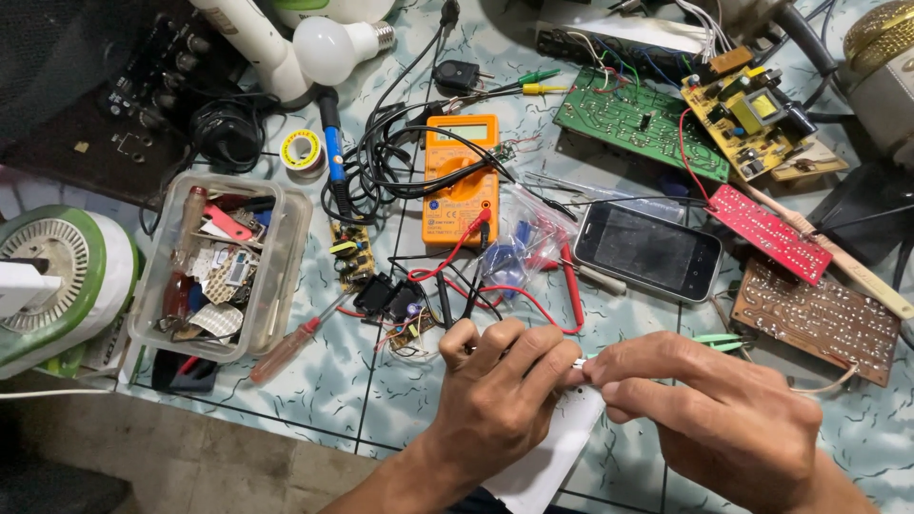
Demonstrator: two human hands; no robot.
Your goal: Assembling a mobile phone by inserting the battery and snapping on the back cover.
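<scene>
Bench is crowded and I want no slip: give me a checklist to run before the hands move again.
1. Small white part pinched by left hand and right hand: ok.
2. Hands off the red probe lead: ok.
3. Multimeter within view: ok; on or off: cannot tell.
4. Soldering iron away from the hands: ok; hot or not: cannot tell.
5. Phone lies among wires: not ok.

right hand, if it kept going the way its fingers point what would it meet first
The right hand points left, so it would first meet the left hand, whose fingertips already touch it around a small white piece; depth looks shared.
</scene>
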